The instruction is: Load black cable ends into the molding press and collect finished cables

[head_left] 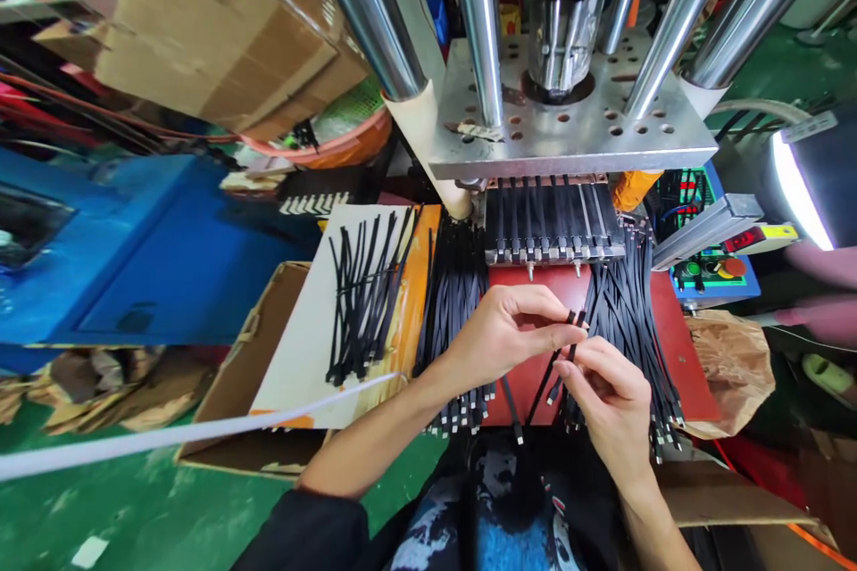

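Observation:
Above the red work surface (536,285), my left hand (502,332) pinches the ends of short black flat cables (544,388). My right hand (611,397) closes on the same cables just below, thumb against fingers. Their other ends hang toward my lap; the exact number held is unclear. In front of both hands, a press fixture (553,223) holds a row of black cables with metal connectors along its near edge. A thick pile of black cables (459,303) lies left of my hands, and another cable pile (622,312) lies to the right.
A tied cable bundle (365,303) rests on a white board (295,366) over a cardboard box (234,375). The press's metal plate (576,156) and steel posts stand ahead. At right are a button box (716,277), a lit lamp (800,187) and brown paper (733,366).

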{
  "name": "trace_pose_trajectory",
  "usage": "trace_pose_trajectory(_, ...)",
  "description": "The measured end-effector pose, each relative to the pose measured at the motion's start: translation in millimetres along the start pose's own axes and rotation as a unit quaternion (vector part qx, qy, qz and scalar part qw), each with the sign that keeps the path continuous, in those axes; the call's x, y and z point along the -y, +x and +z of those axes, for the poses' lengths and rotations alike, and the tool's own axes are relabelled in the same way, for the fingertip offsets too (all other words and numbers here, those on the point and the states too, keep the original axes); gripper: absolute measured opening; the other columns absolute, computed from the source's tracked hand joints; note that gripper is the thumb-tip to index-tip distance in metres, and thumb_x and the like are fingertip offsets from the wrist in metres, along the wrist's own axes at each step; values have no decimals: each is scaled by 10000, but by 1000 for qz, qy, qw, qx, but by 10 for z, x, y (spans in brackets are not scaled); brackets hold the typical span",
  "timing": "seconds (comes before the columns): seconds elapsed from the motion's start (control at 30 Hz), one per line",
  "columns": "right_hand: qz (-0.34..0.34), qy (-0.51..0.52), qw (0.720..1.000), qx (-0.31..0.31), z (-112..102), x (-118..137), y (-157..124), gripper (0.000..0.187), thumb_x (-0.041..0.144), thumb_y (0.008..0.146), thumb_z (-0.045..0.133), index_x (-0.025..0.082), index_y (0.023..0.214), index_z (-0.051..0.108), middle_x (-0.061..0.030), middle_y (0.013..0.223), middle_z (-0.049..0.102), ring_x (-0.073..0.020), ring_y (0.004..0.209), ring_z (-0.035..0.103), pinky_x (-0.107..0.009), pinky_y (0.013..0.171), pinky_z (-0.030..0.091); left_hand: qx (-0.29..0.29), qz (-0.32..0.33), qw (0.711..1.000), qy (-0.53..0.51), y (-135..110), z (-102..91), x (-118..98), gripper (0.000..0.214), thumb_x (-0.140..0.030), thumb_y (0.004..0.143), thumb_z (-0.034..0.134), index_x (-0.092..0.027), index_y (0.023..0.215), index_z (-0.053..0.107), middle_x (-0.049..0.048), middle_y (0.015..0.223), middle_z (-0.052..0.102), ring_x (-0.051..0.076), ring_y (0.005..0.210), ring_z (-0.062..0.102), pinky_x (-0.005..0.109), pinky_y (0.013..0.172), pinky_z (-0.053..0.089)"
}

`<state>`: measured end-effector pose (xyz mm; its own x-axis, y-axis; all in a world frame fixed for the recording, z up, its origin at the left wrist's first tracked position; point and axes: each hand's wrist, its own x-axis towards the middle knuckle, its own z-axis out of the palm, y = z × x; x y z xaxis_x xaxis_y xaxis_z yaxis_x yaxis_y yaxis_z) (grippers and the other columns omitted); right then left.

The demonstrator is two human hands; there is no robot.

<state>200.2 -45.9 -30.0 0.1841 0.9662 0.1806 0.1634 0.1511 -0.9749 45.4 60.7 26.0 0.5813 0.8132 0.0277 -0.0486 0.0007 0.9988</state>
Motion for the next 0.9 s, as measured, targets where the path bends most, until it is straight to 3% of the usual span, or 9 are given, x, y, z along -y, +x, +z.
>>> trace_pose_trajectory(0.13, 75, 1, 997, 34, 79, -61, 18, 258, 325, 998, 693, 212, 779, 619, 36, 723, 502, -115, 633, 449, -256, 577, 364, -26, 46, 995, 83, 170, -38, -3, 293, -415, 873, 846, -149, 767, 779, 30, 763, 714, 133, 707, 627, 247, 675, 486)
trace_pose_trajectory(0.23, 154, 10, 975, 159, 12, -120, -85, 336, 403, 1028, 637, 207, 761, 583, 31, 707, 524, -121, 628, 489, -255, 576, 386, -76, 72, 986, 127, 454, -142, 41, 264, -372, 907, 789, -154, 762, 748, -8, 703, 654, 112, 636, 555, 240, 615, 431)
trace_pose_trajectory(0.33, 181, -23, 945, 271, -270, -41, 2, 353, 447, 1038, 615, 199, 788, 625, 7, 750, 601, -142, 686, 560, -259, 618, 436, -90, 93, 974, 185, 882, -262, 164, 283, -364, 939, 724, -153, 751, 710, -30, 656, 600, 108, 597, 515, 243, 583, 385)
trace_pose_trajectory(0.4, 164, -73, 942, 282, -544, 67, 294, 364, 482, 1025, 635, 197, 799, 659, -1, 753, 615, -152, 706, 585, -261, 635, 459, -86, 110, 957, 253, 1194, -307, 266, 273, -324, 933, 721, -154, 723, 686, -31, 647, 602, 115, 610, 540, 248, 607, 390)
trace_pose_trajectory(0.53, 101, -125, 965, 206, -946, 149, 1254, 392, 566, 952, 711, 201, 810, 691, 7, 674, 627, -125, 541, 537, -251, 516, 421, -129, 112, 916, 363, 1625, -288, 399, 259, -241, 947, 705, -159, 705, 664, 10, 690, 676, 152, 677, 640, 274, 699, 474)
trace_pose_trajectory(0.67, 39, -131, 970, 199, -922, -48, 2049, 428, 616, 902, 744, 194, 844, 702, -17, 732, 690, -106, 491, 491, -257, 479, 374, -192, 95, 914, 343, 1524, -261, 426, 201, -311, 1019, 625, -141, 1099, 697, 93, 960, 776, 182, 801, 750, 295, 777, 590)
trace_pose_trajectory(0.77, 15, -126, 963, 238, -809, -213, 2341, 450, 630, 896, 732, 189, 822, 688, -29, 750, 696, -119, 522, 530, -270, 515, 400, -69, 209, 895, 387, 1224, -305, 456, 408, -304, 1027, 594, -152, 1406, 582, 173, 1376, 694, 243, 1190, 732, 397, 1037, 603)
trace_pose_trajectory(0.83, -2, -142, 959, 244, -761, -276, 2435, 443, 625, 894, 732, 195, 802, 670, -10, 687, 667, -125, 521, 531, -278, 539, 400, 44, 274, 837, 472, 1059, -340, 480, 418, -285, 1013, 619, -175, 1416, 598, 181, 1521, 602, 295, 1402, 607, 495, 1189, 514)
trace_pose_trajectory(0.9, -24, -180, 957, 228, -738, -304, 2477, 431, 610, 911, 715, 203, 781, 659, 16, 602, 615, -127, 504, 515, -282, 561, 387, 107, 287, 774, 554, 972, -347, 490, 377, -262, 1017, 620, -166, 1381, 634, 185, 1535, 594, 320, 1480, 529, 548, 1238, 458)
